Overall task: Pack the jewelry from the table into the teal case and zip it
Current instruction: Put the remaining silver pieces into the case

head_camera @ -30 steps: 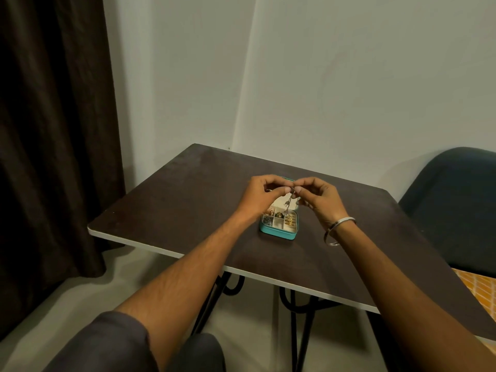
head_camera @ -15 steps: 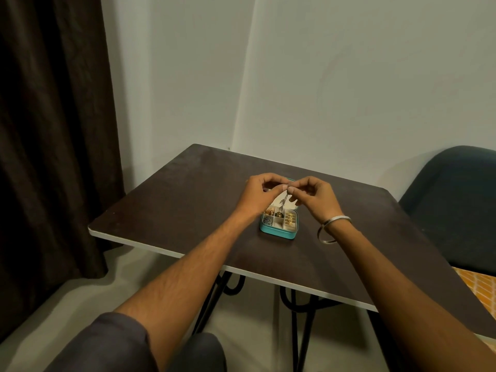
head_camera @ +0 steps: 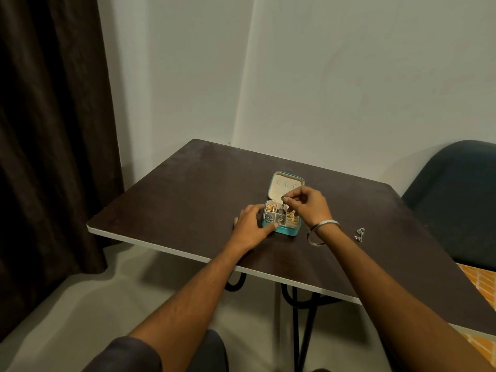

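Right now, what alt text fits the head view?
Right hand lowers a silver earring into the open teal case, steadied by the left hand; another silver piece lies on the dark table.

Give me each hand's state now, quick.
Left hand: open, resting against the teal case.
Right hand: closed, pinching a dangling silver earring over the case.

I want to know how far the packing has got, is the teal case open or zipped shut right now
Open. The teal case has its lid standing up, and its tray compartments show jewelry inside.
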